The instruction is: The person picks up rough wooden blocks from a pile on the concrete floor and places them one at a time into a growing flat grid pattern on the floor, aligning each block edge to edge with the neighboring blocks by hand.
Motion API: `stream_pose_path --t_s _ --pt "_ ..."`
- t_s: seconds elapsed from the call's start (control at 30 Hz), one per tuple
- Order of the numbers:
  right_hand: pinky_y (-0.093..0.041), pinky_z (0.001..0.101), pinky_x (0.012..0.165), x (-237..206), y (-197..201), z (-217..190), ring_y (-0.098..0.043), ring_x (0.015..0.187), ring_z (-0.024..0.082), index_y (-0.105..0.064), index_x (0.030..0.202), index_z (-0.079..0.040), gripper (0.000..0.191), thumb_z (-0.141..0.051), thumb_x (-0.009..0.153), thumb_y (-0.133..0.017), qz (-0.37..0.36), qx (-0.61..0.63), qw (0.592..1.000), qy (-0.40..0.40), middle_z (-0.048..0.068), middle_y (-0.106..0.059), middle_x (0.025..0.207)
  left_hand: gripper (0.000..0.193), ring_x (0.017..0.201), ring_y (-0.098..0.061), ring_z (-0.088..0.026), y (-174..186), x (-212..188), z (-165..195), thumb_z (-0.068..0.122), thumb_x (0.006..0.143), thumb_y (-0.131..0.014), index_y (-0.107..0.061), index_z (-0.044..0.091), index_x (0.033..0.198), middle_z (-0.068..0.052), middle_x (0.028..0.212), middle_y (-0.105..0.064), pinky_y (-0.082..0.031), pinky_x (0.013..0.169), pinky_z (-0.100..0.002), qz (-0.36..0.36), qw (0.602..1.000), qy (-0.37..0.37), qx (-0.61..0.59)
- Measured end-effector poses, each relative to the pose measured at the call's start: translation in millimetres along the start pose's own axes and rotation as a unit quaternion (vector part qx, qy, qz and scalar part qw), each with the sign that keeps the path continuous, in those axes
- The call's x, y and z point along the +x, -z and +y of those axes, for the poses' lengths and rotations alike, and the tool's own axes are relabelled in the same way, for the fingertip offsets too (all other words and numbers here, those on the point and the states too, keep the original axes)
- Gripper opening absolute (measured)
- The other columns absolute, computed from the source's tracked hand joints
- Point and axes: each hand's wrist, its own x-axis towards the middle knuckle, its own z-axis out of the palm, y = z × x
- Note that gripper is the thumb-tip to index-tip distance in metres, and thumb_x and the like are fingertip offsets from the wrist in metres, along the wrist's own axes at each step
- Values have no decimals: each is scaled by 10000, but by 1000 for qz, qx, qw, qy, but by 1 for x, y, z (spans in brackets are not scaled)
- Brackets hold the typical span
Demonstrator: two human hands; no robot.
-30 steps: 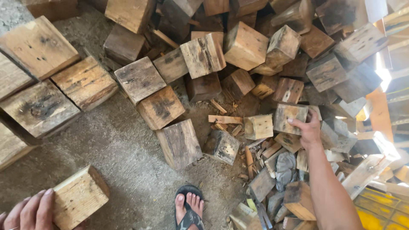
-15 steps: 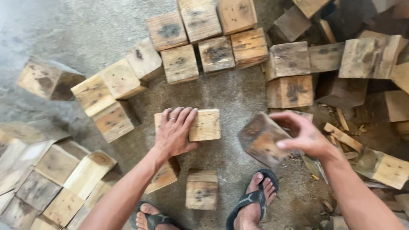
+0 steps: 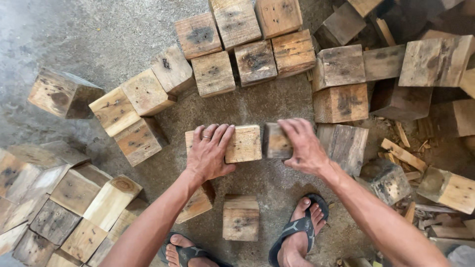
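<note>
No pkgs, labels or signs here, just rough wood blocks on the concrete floor (image 3: 74, 44). At 12 o'clock a cluster of square blocks (image 3: 247, 47), weathered w/ dark knots; at 9–10 o'clock three paler blocks (image 3: 136, 106) in a diagonal run, plus a lone block (image 3: 62, 94) further out. At 7–8 o'clock a tight-packed row of blocks (image 3: 59, 207). At 2–3 o'clock a messy heap (image 3: 396, 74) w/ splinters and scraps (image 3: 403, 153). At 6 o'clock a small block (image 3: 240, 217) sits between my feet in dark sandals (image 3: 297, 230). Nothing blocks my reach. Centre: my left hand (image 3: 209, 153), ring on one finger, lies flat w/ fingers spread over the left half of a pale block (image 3: 245, 143), pressing rather than gripping. My right hand (image 3: 304, 146) is curled over a darker block (image 3: 277, 141), fingers on its top and far side, grasping it. The two blocks sit side by side, touching or nearly so; can't tell which. Another block (image 3: 198, 205) lies partly under my left forearm.
</note>
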Motion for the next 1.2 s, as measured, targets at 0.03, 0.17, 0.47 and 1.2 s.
stream_pose_path --t_s 0.03,0.17,0.47,1.2 --pt "-328 561 1207 3 -1 -1 -332 1437 393 -313 1526 -101 1218 -102 471 -922 -16 -13 1000 10 176 -393 1511 1153 1351 -408 -316 0 1 0 572 550 -851 -404 89 1496 -102 1453 -480 -235 1151 -548 1 1000 -1 4" --pt "-326 542 1219 11 -2 -7 -336 1422 399 -338 1501 -78 1205 -82 445 -919 -26 -4 999 46 164 -418 1489 1161 1343 -390 -327 0 3 -1 585 559 -850 -380 86 1496 -121 1435 -462 -221 1145 -554 -36 999 13 12" --pt "-329 515 1214 27 10 -7 -366 1392 402 -347 1505 -53 1176 -78 459 -882 -11 -14 998 63 164 -441 1470 1179 1365 -392 -310 -2 4 -3 571 530 -861 -387 96 1500 -97 1450 -466 -231 1152 -549 -21 1000 10 1" --pt "-396 499 1160 27 37 -19 -438 1355 412 -371 1504 -68 1183 -81 442 -891 61 47 997 -25 196 -409 1452 1186 1354 -407 -342 6 2 -12 679 599 -819 -351 87 1514 -169 1412 -455 -253 1133 -544 -61 997 22 39"
